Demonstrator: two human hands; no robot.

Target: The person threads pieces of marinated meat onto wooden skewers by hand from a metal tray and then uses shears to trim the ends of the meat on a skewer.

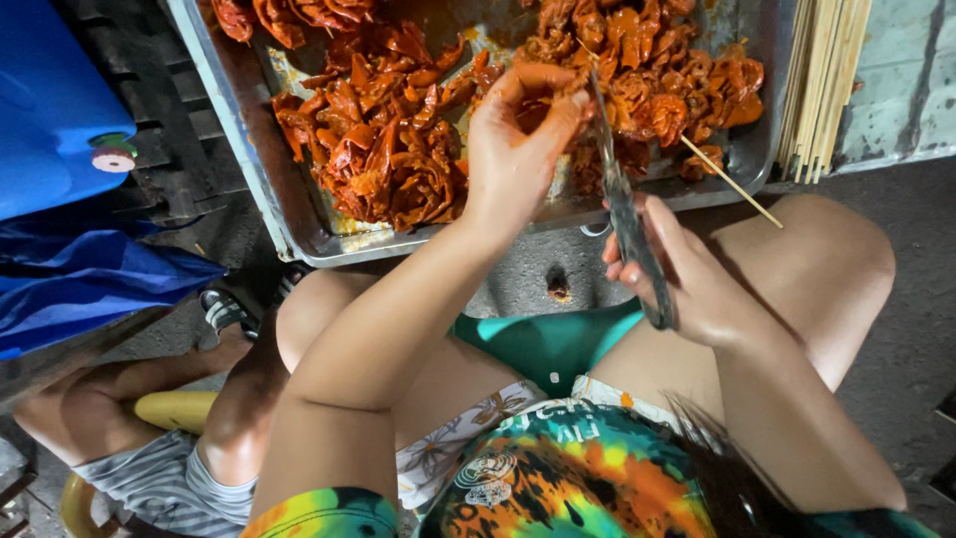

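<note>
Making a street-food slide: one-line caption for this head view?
Seated person's left hand and right hand work a thin strip over a metal tray of red marinated meat, bamboo skewers beside.

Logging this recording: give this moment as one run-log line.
left hand: pinching marinated meat | right hand: gripping scissors | metal tray: meat-filled | bamboo skewers: beside tray

The metal tray [261, 169] runs off the top edge, so its far side and a lot of the red marinated meat [383, 139] are out of frame. The bundle of bamboo skewers [823, 80] is cut off up top too. The left hand [518, 139] covers whatever piece it's pinching. The scissors [627, 219] are motion-blurred, handles buried in the right hand [687, 279]. The blue plastic thing [50, 100] at left is cropped, can't tell what it is.
</note>
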